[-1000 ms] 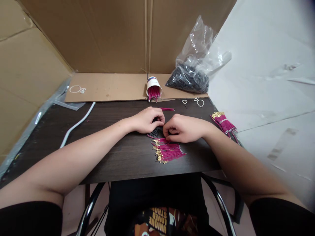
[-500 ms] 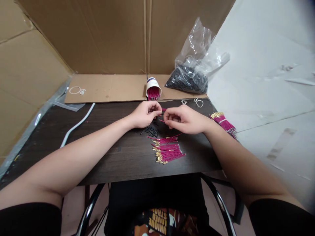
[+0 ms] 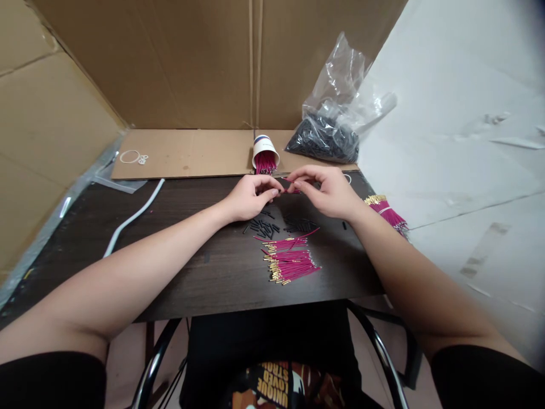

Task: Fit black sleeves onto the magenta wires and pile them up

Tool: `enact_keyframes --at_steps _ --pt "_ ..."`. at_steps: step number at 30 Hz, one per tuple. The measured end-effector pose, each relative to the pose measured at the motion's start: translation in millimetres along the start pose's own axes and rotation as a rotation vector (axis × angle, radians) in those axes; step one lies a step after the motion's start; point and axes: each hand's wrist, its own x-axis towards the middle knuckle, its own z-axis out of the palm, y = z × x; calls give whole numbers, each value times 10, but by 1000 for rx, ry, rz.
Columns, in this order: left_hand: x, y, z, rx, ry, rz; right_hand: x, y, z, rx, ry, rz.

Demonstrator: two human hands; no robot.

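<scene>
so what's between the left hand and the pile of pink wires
In the head view, a loose scatter of short black tubes lies between the left hand and the pink wires.

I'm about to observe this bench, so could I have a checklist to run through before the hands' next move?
1. Right hand has a magenta wire: ok, pinched, one end poking out.
2. Left hand has something in its grip: cannot tell, too small and hidden.
3. Black pieces near the hands: ok, scattered on the table.
4. Gold-tipped wires tidy: not ok, a stray wire lies askew on top.
5. Cup stocked: ok, tipped, wires inside.
</scene>
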Motion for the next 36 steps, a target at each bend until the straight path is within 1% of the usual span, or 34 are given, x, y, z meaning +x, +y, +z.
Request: enact_keyframes --at_steps 2,5,8,12,14,18,22,30,36 --pt "-1 6 6 -17 2 -9 2 21 2 -10 -21 5" --pt "-5 9 10 -9 -4 -5 11 62 29 49 10 22" --pt "-10 5 6 18 -4 4 33 96 60 82 86 7" --pt "-15 0 1 54 3 1 65 103 62 46 191 -33" --pt "-14 -2 3 67 2 -5 72 92 60 61 190 -12" --pt "-6 -16 12 37 1 -13 67 55 92 209 135 46" --pt "-2 -27 15 7 -8 -12 61 38 154 313 126 45" --pt "-3 -20 19 13 -4 -27 73 119 197 328 186 -30" --pt "-8 -21 29 -2 -1 -21 84 157 188 310 195 -22"
